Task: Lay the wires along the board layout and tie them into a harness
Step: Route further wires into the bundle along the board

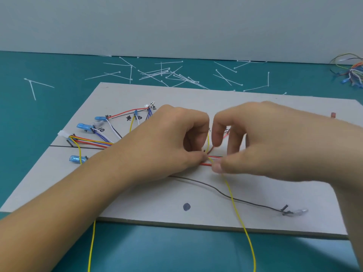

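1. The red wires (pixel 215 157) lie flat in the middle of the board (pixel 157 195), in the small gap between the two hands.
2. The left hand (pixel 172 138) has its fingers curled in tight. Its thumb and one fingertip pinch the red wires at their left end.
3. The right hand (pixel 265 138) is curled too. Its thumb and one fingertip pinch the yellow wire (pixel 235 209) right where it crosses the red wires. This spot is blurry, so I cannot tell if this hand holds the red wires as well.
4. From the pinch, the yellow wire runs to the near edge of the board and goes off it.
5. A dark wire (pixel 216 190) curves over the near part of the board. It ends in a clear plug (pixel 300 212) by the near right corner.
6. On the left part of the board, blue plugs (pixel 83 126) sit with more coloured wires laid along black lines.
7. A dark dot (pixel 186 206) is drawn close to the board's near edge.
8. The board lies on a teal table (pixel 39 65).
9. White cable ties (pixel 157 73) lie scattered past the board's far edge.
10. A loose bunch of wires (pixel 351 73) sits past the far right corner.
11. A pale wall (pixel 176 22) stands behind the table.
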A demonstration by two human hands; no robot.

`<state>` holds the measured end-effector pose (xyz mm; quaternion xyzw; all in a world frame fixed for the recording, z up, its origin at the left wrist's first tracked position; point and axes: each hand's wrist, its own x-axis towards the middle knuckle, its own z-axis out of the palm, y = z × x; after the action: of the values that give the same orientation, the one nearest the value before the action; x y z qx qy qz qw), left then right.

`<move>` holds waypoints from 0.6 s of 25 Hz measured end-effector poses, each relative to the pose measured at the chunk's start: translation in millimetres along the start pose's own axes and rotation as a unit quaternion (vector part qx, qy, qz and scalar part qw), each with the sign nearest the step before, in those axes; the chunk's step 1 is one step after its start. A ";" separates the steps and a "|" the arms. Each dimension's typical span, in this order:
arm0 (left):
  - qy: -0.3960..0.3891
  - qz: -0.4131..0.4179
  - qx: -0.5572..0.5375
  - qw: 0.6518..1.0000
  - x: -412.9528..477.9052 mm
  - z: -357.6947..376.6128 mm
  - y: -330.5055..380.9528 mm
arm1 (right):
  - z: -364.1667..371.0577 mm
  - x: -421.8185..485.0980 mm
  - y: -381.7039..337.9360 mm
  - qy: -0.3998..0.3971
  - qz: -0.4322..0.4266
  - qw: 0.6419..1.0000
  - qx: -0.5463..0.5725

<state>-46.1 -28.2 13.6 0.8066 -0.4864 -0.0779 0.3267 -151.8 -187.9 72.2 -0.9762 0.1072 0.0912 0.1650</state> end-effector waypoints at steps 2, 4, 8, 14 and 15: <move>0.000 -0.004 -0.002 1.000 0.7 -0.1 -1.3 | 7.9 -0.5 -4.4 0.002 0.007 0.998 -0.059; -0.001 -0.004 -0.006 1.000 0.4 0.0 -1.9 | 16.9 -0.2 -9.2 0.014 -0.003 0.997 -0.075; 0.004 -0.012 -0.010 1.000 1.4 0.7 -1.6 | 25.1 -1.1 -11.9 0.036 -0.010 0.997 -0.070; -0.006 -0.035 -0.073 0.997 1.7 3.2 -6.7 | 13.8 -1.1 -3.7 0.011 0.015 1.000 0.021; -0.005 -0.036 -0.068 0.997 1.7 3.7 -6.1 | 8.4 -0.1 0.6 0.000 0.027 0.998 0.055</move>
<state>-42.4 -29.4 7.3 0.7989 -0.4525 -0.1265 0.3756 -153.2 -185.6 64.2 -0.9625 0.1380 0.0900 0.2156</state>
